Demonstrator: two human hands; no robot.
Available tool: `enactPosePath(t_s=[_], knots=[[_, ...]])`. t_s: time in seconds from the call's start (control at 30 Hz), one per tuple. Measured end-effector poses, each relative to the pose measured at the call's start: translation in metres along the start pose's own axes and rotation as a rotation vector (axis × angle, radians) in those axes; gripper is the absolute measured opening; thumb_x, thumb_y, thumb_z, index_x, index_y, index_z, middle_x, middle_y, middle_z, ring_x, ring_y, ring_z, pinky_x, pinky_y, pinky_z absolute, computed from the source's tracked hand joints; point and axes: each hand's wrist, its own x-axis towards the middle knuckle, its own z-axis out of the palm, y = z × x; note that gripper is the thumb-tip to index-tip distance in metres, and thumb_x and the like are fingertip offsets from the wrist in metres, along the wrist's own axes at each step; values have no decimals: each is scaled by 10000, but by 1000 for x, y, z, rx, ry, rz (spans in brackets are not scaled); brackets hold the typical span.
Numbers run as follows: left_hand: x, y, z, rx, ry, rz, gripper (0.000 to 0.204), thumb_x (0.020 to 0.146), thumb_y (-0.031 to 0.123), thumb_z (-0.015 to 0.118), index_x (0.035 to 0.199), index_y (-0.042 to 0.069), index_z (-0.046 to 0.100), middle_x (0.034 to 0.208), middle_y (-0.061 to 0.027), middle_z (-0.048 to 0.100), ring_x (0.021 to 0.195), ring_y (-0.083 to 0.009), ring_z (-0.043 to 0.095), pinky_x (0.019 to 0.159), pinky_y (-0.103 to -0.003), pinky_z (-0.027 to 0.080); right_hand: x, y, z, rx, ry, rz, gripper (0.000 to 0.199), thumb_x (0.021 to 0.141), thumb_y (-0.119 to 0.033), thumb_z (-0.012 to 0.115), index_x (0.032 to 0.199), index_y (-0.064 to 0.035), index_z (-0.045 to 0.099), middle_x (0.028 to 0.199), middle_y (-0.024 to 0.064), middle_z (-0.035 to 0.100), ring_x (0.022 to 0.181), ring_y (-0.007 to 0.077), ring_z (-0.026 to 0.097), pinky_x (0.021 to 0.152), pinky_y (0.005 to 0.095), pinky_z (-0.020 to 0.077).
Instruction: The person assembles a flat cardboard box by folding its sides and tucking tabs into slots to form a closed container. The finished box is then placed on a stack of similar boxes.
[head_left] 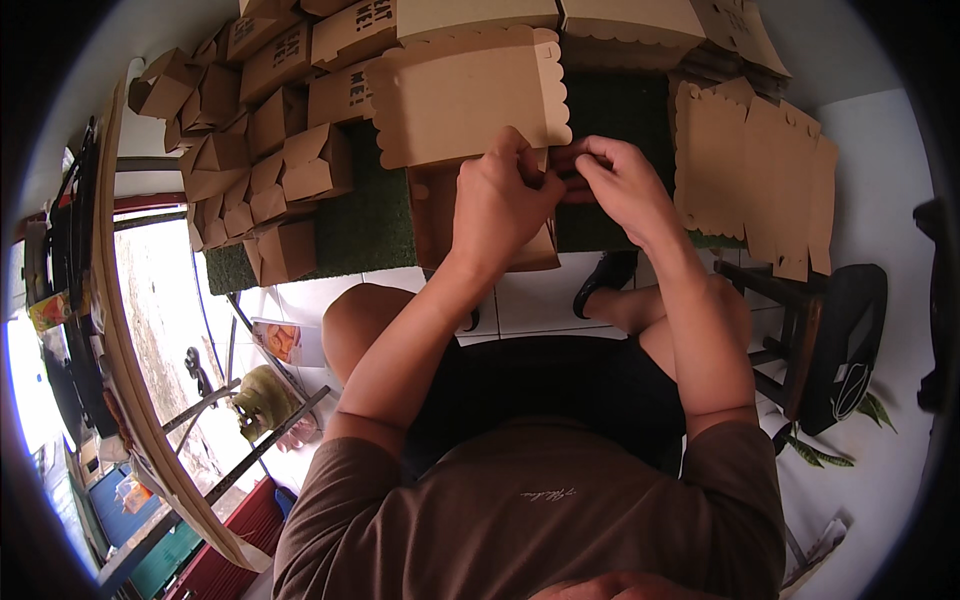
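Observation:
A brown cardboard box (470,105) stands in front of me, its scalloped lid raised and tipped back. Its lower tray (433,212) is partly covered by my left hand (508,200), which is closed at the tray's right rear corner, where the lid joins. Close beside it, my right hand (622,185) comes in from the right with curled fingers, pinching at the same corner. The bit of card between the fingertips is mostly hidden. The box rests on a table topped with green artificial turf (375,215).
Several folded brown boxes (268,190) are piled at the left of the table. Closed boxes (630,30) line the back. Flat unfolded blanks (765,175) overhang the right edge. A wooden stool (800,340) with a black bag (850,335) stands at the right.

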Motion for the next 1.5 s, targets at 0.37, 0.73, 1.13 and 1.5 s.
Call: enactPosePath(t_s=[0.37, 0.73, 1.13, 1.5], knots=[[3, 1, -1, 67, -15, 155, 282, 858, 100, 873, 983, 69, 622, 797, -165, 792, 783, -395, 830, 716, -474, 649, 0, 1, 4, -102, 65, 25, 337, 1155, -245, 729, 1289, 61, 777, 1143, 130, 839, 1017, 183, 824, 889, 323, 659], [-13, 10, -19, -104, -134, 81, 434, 942, 251, 916, 1157, 6, 631, 914, -194, 845, 868, -329, 878, 798, -409, 684, 7, 20, 0, -264, 95, -100, 327, 1116, -232, 817, 1289, 35, 742, 1178, 129, 811, 1037, 149, 785, 881, 328, 643], [-22, 7, -53, -5, -674, -120, 455, 861, 395, 981, 998, -23, 864, 946, -165, 874, 908, -309, 871, 880, -408, 683, -34, -23, -4, -506, -127, 259, 505, 1159, -449, 749, 1202, 53, 708, 1015, 120, 795, 770, 159, 779, 658, 319, 642], [-17, -2, -47, -89, -603, -237, 324, 925, 259, 914, 1111, -4, 892, 995, -150, 894, 939, -237, 874, 895, -365, 672, -30, -9, -11, -344, -236, 177, 306, 1001, -86, 791, 1256, 71, 723, 1038, 137, 819, 869, 171, 778, 742, 335, 629]])
